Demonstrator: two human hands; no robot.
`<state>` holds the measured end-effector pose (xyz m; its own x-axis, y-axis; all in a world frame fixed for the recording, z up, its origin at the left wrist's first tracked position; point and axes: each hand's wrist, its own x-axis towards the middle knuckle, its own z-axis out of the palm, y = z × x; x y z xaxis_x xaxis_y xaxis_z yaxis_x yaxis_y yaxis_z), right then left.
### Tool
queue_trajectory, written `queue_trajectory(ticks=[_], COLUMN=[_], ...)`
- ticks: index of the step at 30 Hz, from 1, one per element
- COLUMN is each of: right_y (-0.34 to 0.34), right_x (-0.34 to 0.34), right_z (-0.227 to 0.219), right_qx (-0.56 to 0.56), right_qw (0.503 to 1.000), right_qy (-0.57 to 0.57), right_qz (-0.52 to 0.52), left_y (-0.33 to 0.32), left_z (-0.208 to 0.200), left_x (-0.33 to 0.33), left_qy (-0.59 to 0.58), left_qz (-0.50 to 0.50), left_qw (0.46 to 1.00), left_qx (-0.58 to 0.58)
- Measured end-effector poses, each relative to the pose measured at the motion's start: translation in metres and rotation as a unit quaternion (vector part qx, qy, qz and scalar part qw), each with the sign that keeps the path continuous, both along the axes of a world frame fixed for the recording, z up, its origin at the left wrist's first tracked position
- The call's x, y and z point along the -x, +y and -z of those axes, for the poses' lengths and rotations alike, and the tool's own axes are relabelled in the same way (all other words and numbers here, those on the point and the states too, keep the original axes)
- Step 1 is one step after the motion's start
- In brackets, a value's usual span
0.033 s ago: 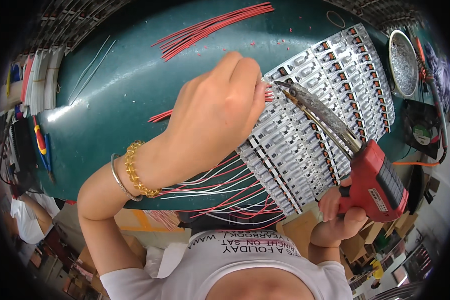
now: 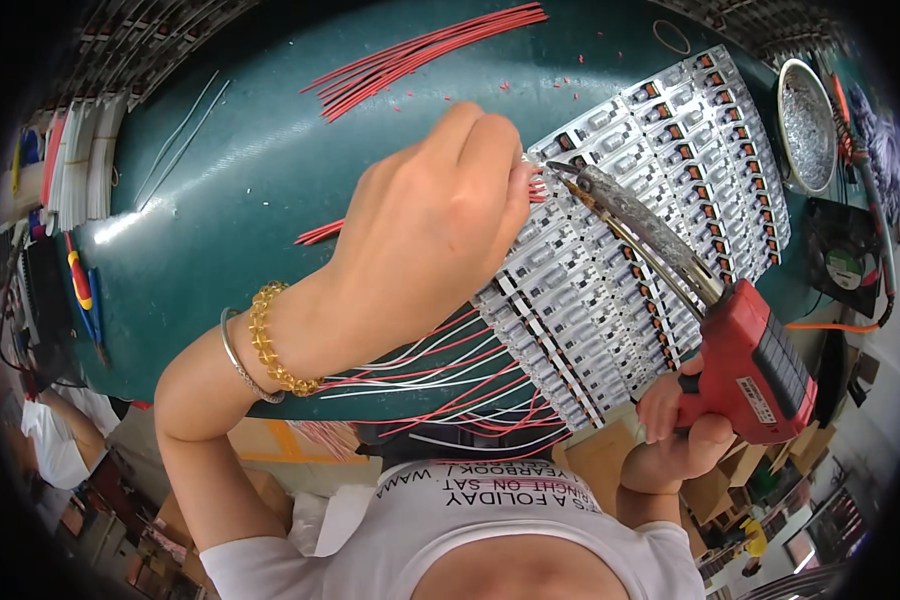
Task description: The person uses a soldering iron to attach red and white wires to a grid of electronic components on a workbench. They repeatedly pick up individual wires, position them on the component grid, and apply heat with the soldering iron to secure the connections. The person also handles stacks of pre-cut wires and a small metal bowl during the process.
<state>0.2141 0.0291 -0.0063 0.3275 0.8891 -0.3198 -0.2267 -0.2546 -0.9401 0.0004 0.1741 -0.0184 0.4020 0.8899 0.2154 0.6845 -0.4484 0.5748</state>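
Observation:
My left hand (image 2: 432, 215) is closed in a pinch over the upper left part of a panel of silver LED boards (image 2: 595, 300). Red wires (image 2: 318, 233) stick out on both sides of it, so it appears to hold them; the fingertips are partly hidden. My right hand (image 2: 682, 440) grips a red soldering gun (image 2: 752, 365) from below, at the panel's lower right. The gun's long barrel slants up and left, its dark tip on or just above the boards, close to my left fingertips. Red and white wires (image 2: 440, 365) trail from the panel's near left edge.
A bundle of red wires (image 2: 430, 60) lies on the green table (image 2: 240, 200) at the back. Two thin wires (image 2: 182, 145) and a red-yellow screwdriver (image 2: 80, 280) are at left. A metal bowl (image 2: 808, 125) and a black fan (image 2: 845, 260) stand at right.

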Motion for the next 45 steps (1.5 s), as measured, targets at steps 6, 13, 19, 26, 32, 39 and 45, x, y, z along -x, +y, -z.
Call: queue_trajectory(ticks=[6,13,19,26,32,39,45], right_y=[-0.001,-0.004,0.000,-0.006,-0.016,-0.020,-0.017], right_x=[0.006,0.008,0.010,0.004,-0.002,-0.006,0.001], right_z=[0.003,-0.001,0.003,0.003,0.006,0.011,0.005], right_qx=[-0.028,-0.058,-0.088,-0.078,-0.057,-0.069,-0.043], right_qw=[0.997,0.992,0.993,0.995,0.998,0.996,0.997], right_qy=[-0.067,-0.111,-0.078,-0.058,-0.024,-0.040,-0.047], right_qz=[-0.004,-0.020,-0.024,-0.027,0.001,-0.047,-0.032], left_y=[0.001,0.001,0.001,0.000,-0.007,-0.009,-0.008], left_z=[0.001,0.000,0.000,0.000,-0.007,-0.001,0.001], left_x=[0.000,0.002,0.000,0.001,-0.005,-0.007,-0.009], left_qy=[0.001,-0.002,0.005,0.018,0.038,0.038,0.036], left_qz=[0.008,0.007,0.009,0.003,0.008,0.031,0.031], left_qw=[1.000,1.000,1.000,0.999,0.997,0.995,0.995], left_qx=[-0.015,-0.008,-0.013,-0.032,-0.064,-0.086,-0.091])
